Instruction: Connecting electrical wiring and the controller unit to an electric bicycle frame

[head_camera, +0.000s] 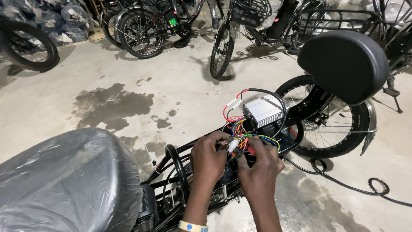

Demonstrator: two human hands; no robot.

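My left hand [209, 159] and my right hand [259, 165] meet over the black frame [296, 114] of an electric bike. Both pinch a bundle of coloured wires [238, 131] with small white connectors between the fingertips. The wires run up to a ribbed silver controller box [262, 111] sitting on the frame just behind my hands. A yellow band circles my left wrist [192, 226].
A plastic-wrapped saddle [64, 180] fills the lower left; a black rear seat pad [343, 64] sits at the upper right above the rear wheel [334, 124]. A loose chain [343, 182] lies on the stained concrete floor. Several parked bikes [223, 43] stand at the back.
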